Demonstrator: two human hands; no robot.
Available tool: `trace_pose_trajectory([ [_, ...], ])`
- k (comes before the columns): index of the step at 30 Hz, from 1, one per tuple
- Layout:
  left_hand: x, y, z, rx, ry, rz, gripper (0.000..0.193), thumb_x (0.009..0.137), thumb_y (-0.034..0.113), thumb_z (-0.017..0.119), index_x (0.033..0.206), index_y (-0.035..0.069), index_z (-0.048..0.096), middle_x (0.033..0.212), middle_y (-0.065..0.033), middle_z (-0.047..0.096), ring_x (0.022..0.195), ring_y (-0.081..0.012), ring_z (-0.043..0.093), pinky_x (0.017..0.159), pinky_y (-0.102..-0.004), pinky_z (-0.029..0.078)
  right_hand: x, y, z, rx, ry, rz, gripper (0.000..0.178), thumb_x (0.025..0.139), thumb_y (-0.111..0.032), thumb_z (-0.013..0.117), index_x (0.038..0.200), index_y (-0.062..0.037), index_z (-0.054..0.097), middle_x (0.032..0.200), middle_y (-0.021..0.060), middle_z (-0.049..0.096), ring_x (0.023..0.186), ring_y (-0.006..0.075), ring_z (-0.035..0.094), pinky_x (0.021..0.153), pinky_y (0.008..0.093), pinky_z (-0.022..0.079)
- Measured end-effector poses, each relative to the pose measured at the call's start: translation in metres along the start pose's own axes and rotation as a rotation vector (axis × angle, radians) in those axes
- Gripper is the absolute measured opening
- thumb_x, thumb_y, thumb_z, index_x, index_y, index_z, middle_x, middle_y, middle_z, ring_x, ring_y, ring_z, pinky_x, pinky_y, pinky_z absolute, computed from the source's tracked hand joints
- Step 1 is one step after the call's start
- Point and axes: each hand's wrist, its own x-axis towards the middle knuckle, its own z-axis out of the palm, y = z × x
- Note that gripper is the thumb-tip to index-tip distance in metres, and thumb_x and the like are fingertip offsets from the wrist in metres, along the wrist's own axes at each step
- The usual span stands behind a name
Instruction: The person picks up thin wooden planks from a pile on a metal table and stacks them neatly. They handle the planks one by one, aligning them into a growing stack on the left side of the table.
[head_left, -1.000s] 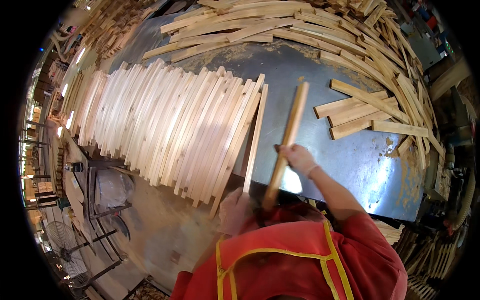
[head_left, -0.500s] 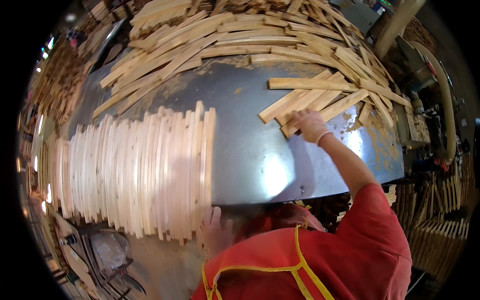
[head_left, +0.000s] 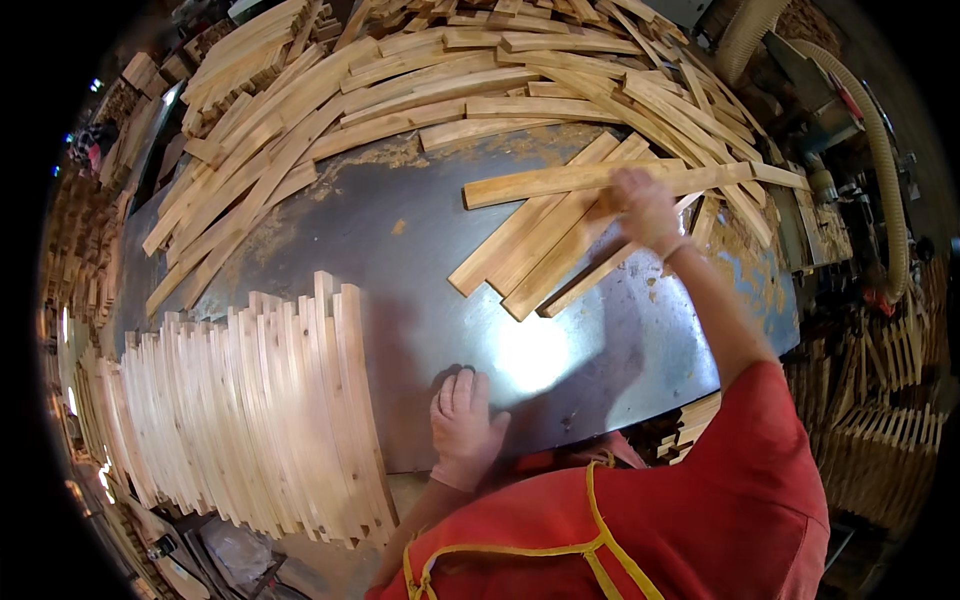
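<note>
My right hand point(head_left: 645, 208) reaches over a loose group of wooden strips on the right of the metal table point(head_left: 430, 300). Motion smears its fingers, which overlap a crosswise strip point(head_left: 530, 186); whether they grip it I cannot tell. Below that strip, slanted strips point(head_left: 530, 235) fan toward me, and a narrower-looking one point(head_left: 590, 283) passes under my hand. My left hand point(head_left: 465, 425) is by the table's near edge, palm down, with fingers extended and thumb apart. It holds nothing. To its left, many pale strips point(head_left: 250, 410) stand side by side in a tight row.
A large heap of wooden strips point(head_left: 440, 95) curves along the table's far side. Sawdust point(head_left: 375, 155) lies beside it. A ribbed hose point(head_left: 885, 170) and machinery stand at the far right. More stacked wood point(head_left: 880, 430) is at the lower right.
My left hand has risen from below the table edge onto the tabletop. My right hand has moved farther up the slanted strips. The view has shifted, so the pale row appears lower.
</note>
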Motion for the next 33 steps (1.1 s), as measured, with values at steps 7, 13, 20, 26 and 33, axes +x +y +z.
trace_pose_trajectory([
  [7, 0.01, -0.006, 0.011, -0.021, -0.17, -0.064, 0.075, 0.08, 0.035, 0.083, 0.144, 0.006, 0.057, 0.146, -0.0133, 0.055, 0.138, -0.0375, 0.05, 0.113, -0.054, 0.041, 0.018, 0.064, 0.038, -0.13, -0.311, 0.022, 0.073, 0.077, -0.023, 0.083, 0.145, -0.0182, 0.058, 0.13, 0.0135, 0.069, 0.129, 0.0362, 0.061, 0.106, 0.0471, 0.049],
  [13, -0.016, -0.015, 0.017, -0.001, -0.178, -0.103, 0.075, 0.083, 0.037, 0.081, 0.148, 0.007, 0.057, 0.15, -0.0137, 0.056, 0.138, -0.0371, 0.052, 0.114, -0.0536, 0.041, -0.082, -0.016, 0.025, -0.16, -0.474, -0.226, 0.063, 0.079, -0.041, 0.084, 0.135, -0.0176, 0.066, 0.12, 0.0111, 0.072, 0.116, 0.0307, 0.07, 0.096, 0.0465, 0.054],
  [20, -0.033, -0.018, -0.007, -0.036, -0.163, -0.113, 0.075, 0.086, 0.035, 0.081, 0.151, 0.007, 0.055, 0.153, -0.0165, 0.053, 0.14, -0.0391, 0.05, 0.117, -0.0528, 0.039, -0.077, -0.083, -0.02, 0.396, -0.718, -0.231, 0.077, 0.091, -0.049, 0.072, 0.156, -0.0133, 0.05, 0.117, 0.0223, 0.074, 0.108, 0.0391, 0.073, 0.095, 0.0487, 0.056],
  [26, -0.087, -0.046, -0.029, 0.064, 0.044, -0.19, 0.079, 0.086, 0.04, 0.082, 0.152, 0.007, 0.054, 0.154, -0.0167, 0.052, 0.142, -0.0401, 0.048, 0.117, -0.0552, 0.038, -0.067, -0.245, 0.008, 0.869, -0.57, 0.09, 0.061, 0.091, -0.055, 0.062, 0.119, -0.0024, 0.073, 0.105, 0.03, 0.075, 0.105, 0.0471, 0.071, 0.093, 0.0508, 0.054],
  [33, -0.136, -0.075, -0.046, 0.296, 0.0, -0.395, 0.089, 0.086, 0.045, 0.081, 0.158, 0.007, 0.046, 0.158, -0.0153, 0.048, 0.149, -0.0395, 0.04, 0.122, -0.0583, 0.031, -0.1, -0.422, 0.036, 0.955, -0.588, -0.113, 0.064, 0.094, -0.053, 0.06, 0.119, 0.0059, 0.068, 0.106, 0.0302, 0.074, 0.106, 0.0449, 0.072, 0.094, 0.0497, 0.054],
])
